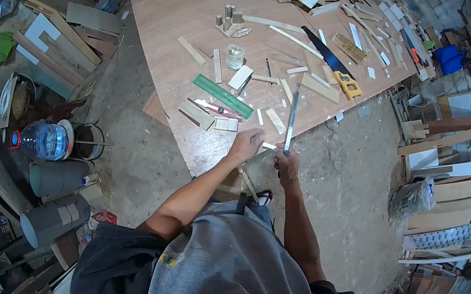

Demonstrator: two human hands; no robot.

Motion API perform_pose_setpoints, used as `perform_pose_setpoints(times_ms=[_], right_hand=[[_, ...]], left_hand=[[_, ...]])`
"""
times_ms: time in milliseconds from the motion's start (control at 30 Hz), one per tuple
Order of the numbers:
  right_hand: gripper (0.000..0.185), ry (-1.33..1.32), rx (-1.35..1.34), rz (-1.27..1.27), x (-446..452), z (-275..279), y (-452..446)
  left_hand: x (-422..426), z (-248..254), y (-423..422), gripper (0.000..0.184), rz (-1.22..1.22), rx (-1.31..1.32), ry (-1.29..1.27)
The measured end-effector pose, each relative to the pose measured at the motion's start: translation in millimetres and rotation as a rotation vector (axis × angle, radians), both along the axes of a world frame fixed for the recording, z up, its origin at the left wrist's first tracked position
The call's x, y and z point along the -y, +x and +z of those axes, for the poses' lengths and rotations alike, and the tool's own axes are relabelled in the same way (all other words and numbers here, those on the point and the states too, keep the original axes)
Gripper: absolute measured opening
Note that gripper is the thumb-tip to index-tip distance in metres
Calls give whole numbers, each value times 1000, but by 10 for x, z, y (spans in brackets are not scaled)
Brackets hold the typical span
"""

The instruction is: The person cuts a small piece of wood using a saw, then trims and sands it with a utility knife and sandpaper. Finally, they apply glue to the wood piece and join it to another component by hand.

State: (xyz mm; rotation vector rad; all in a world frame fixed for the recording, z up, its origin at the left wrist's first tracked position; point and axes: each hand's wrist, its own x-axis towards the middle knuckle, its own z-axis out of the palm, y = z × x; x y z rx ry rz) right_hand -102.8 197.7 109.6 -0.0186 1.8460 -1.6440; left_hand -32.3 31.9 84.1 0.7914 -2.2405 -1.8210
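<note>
My left hand [246, 144] is closed at the near edge of the table, pinching a small white strip [269, 146] that sticks out to the right. In my right hand [287, 167] is a narrow saw [292, 119], its thin blade pointing up and away over the table edge. The strip's right end meets the saw near my right fingers; whether they touch I cannot tell. Beyond my left hand lie a small wooden block [226, 124], a green ruler [222, 96] and a red-and-white cutter [216, 109].
A yellow-handled handsaw [347, 85] lies at the table's right side. A glass jar [235, 56] and stacked wood pieces [228, 20] stand farther back on the wooden tabletop [168, 25]. A water bottle [46, 141] is at left; boards [449, 199] lean at right.
</note>
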Motion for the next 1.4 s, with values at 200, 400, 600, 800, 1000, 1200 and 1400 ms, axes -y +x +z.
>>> perform_pose_setpoints(times_ms=[200, 400, 600, 800, 1000, 1200, 1400], right_hand=[[17, 68, -77, 159, 158, 126, 487], [19, 48, -99, -97, 240, -507, 182], [30, 230, -518, 146, 381, -863, -871], [40, 158, -683, 443, 531, -163, -916], [28, -96, -162, 638, 682, 99, -333], [19, -225, 13, 441, 695, 342, -117], [16, -309, 208, 353, 693, 240, -5]], left_hand=[[105, 32, 579, 14, -210, 84, 223], [438, -116, 891, 20, -43, 67, 543], [545, 37, 723, 23, 253, -86, 919], [225, 282, 519, 24, 368, -69, 494], [139, 543, 449, 22, 239, 37, -38], [207, 560, 465, 25, 452, -209, 548], [195, 386, 480, 23, 435, -263, 741]])
